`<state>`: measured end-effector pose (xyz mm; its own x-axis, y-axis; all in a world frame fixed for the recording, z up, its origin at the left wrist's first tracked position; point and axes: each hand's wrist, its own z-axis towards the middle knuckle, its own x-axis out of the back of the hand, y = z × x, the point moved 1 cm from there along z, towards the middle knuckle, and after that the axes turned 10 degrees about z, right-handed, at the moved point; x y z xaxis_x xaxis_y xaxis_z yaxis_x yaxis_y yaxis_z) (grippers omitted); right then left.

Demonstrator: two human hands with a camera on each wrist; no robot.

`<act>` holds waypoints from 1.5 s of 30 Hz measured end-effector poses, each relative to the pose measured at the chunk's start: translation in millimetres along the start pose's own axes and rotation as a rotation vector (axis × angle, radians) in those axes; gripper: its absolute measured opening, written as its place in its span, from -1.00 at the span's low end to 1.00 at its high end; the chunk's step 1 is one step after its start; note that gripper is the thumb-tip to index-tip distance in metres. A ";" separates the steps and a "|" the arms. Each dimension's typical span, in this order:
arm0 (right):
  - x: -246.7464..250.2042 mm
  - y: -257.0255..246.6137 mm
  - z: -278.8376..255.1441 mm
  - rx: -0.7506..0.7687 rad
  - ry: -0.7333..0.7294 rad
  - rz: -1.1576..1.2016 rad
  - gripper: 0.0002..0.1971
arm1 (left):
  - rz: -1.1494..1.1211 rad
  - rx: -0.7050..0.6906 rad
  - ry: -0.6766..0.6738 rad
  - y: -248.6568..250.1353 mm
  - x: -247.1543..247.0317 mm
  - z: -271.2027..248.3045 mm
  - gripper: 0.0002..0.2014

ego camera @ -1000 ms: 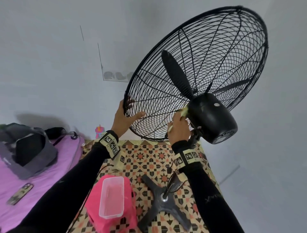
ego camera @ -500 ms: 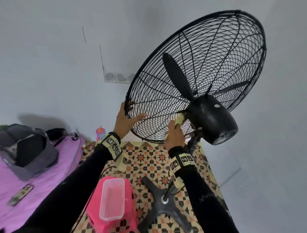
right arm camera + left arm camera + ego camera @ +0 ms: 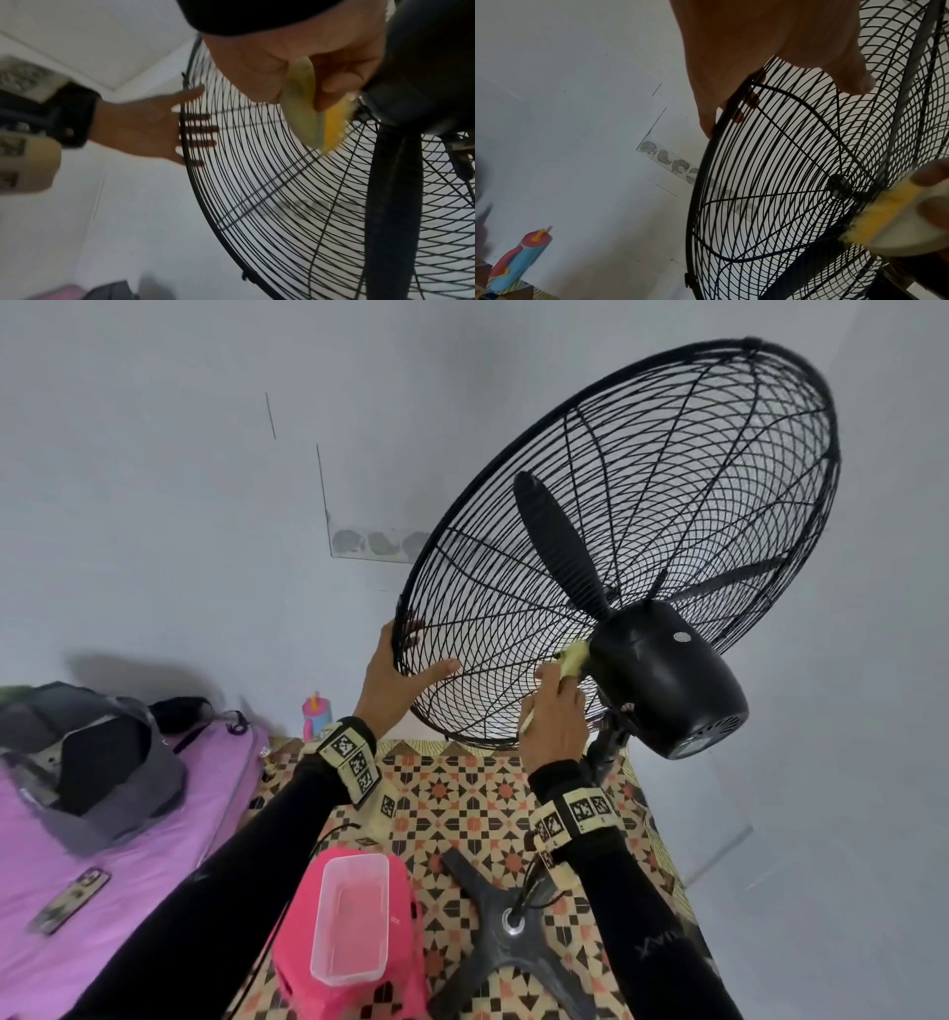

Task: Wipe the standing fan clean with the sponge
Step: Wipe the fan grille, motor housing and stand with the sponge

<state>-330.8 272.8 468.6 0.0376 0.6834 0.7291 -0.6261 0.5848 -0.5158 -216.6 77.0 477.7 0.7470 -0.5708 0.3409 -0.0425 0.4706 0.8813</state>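
Note:
The black standing fan's wire cage (image 3: 616, 546) tilts upward, its motor housing (image 3: 667, 680) facing me and its cross base (image 3: 508, 947) on the floor. My left hand (image 3: 395, 670) holds the cage's lower left rim, thumb on the rear grille and fingers on the far side (image 3: 197, 130). My right hand (image 3: 554, 716) pinches a yellow and pale green sponge (image 3: 574, 658) and presses its yellow edge onto the rear grille right beside the motor housing (image 3: 424, 71). In the right wrist view the sponge (image 3: 308, 113) sits between thumb and fingers. The sponge (image 3: 885, 215) also shows in the left wrist view.
A clear plastic container (image 3: 352, 916) rests on a pink stool (image 3: 405, 978) near my left arm. A patterned mat (image 3: 462, 803) covers the floor. At left lies a purple mattress (image 3: 102, 865) with a grey bag (image 3: 87, 762) and a phone (image 3: 69, 898). A small bottle (image 3: 316, 713) stands by the wall.
My right hand has slid the sponge up the rear grille, closer to the motor housing. The left hand keeps its hold on the rim.

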 end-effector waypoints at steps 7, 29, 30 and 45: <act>-6.3 11.3 -1.9 -0.142 -0.229 -0.048 -0.45 | -0.016 0.000 0.008 0.7 -0.3 -0.1 -0.08; 2.2 43.5 -9.5 -0.044 0.032 0.531 -0.84 | -0.059 -0.017 -0.001 -5.0 -0.4 1.5 -0.18; 3.2 43.0 -8.9 -0.078 0.113 0.576 -0.86 | -0.053 -0.029 -0.003 -4.5 -1.1 1.1 -0.20; -5.1 20.2 7.9 -0.112 0.209 0.473 -0.87 | -0.163 -0.118 -0.186 -13.4 3.7 29.0 0.02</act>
<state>-349.8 277.6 458.0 -0.0667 0.9498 0.3058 -0.5261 0.2270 -0.8196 -232.6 49.0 476.6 0.6025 -0.7540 0.2616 0.1543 0.4316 0.8888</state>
